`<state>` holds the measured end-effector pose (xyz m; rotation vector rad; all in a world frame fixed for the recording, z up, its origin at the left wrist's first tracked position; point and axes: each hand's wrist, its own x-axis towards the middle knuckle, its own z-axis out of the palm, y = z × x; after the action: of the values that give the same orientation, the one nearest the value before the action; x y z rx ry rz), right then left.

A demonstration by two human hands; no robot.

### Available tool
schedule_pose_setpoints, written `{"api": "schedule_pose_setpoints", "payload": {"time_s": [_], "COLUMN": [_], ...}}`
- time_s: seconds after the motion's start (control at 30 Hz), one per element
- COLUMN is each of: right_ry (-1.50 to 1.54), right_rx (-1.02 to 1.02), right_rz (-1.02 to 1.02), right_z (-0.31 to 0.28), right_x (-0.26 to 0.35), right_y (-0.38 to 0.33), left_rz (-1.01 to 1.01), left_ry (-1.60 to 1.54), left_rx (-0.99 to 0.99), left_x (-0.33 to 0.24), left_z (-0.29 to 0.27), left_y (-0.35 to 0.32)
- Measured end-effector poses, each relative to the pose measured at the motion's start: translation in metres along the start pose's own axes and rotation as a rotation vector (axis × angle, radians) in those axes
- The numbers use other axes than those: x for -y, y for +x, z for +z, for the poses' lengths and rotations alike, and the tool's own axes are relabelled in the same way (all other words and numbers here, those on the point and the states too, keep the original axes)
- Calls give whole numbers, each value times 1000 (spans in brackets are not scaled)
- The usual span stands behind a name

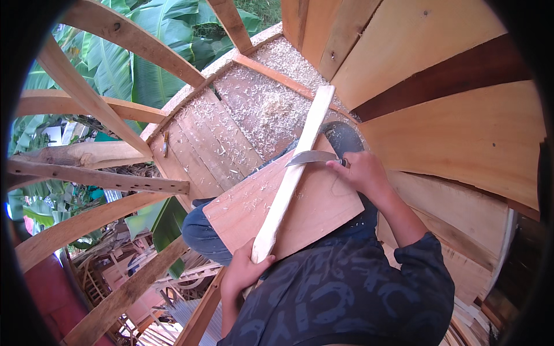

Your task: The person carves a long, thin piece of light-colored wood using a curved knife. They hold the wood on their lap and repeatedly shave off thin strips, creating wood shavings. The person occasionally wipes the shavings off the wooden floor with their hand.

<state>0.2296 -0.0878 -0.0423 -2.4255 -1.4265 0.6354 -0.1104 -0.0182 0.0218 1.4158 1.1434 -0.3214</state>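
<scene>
Pale wooden stick [291,176] lies across a board [311,213] on the lap, its near end clenched in the left hand [245,270]. The right hand [358,171] grips a curved blade [311,157] touching the stick just beyond its fingers; a slip could gouge the wood or run toward the left fingers

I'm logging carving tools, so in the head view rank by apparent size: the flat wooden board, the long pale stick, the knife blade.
1. Flat wooden board
2. Long pale stick
3. Knife blade, held in the right hand
</scene>
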Motion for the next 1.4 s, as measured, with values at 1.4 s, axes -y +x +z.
{"api": "schedule_pose_setpoints", "payload": {"time_s": [1.4], "right_ry": [-27], "right_rx": [-12], "right_rz": [-7], "right_z": [-14], "right_x": [10], "right_y": [4], "left_rz": [53], "left_ry": [11], "left_rx": [-76], "left_x": [1], "left_z": [10], "left_y": [0]}}
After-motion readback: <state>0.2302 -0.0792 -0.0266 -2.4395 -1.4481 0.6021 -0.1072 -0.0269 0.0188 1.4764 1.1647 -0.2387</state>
